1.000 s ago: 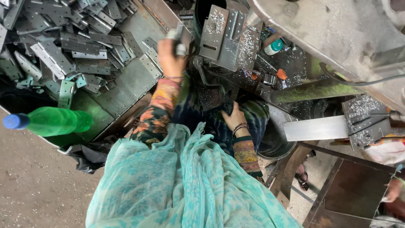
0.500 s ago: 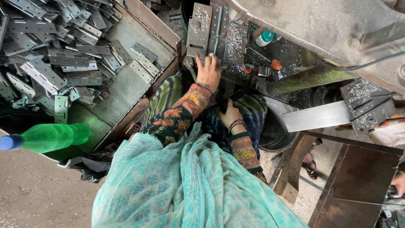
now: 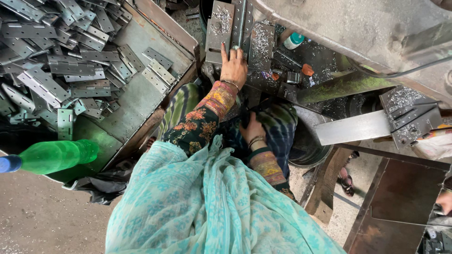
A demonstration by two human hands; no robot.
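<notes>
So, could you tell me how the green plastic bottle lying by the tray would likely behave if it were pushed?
The green bottle lies on its side, and its round body would probably roll easily. It looks like thin plastic, so it is likely light and may dent under a squeeze. Resting against the metal tray's edge, it might roll only away from it.

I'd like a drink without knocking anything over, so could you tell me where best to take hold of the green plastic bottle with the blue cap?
Grip the green plastic bottle around its mid-body, coming from above: it lies on its side, blue cap pointing left, so the round flank faces up.
</notes>
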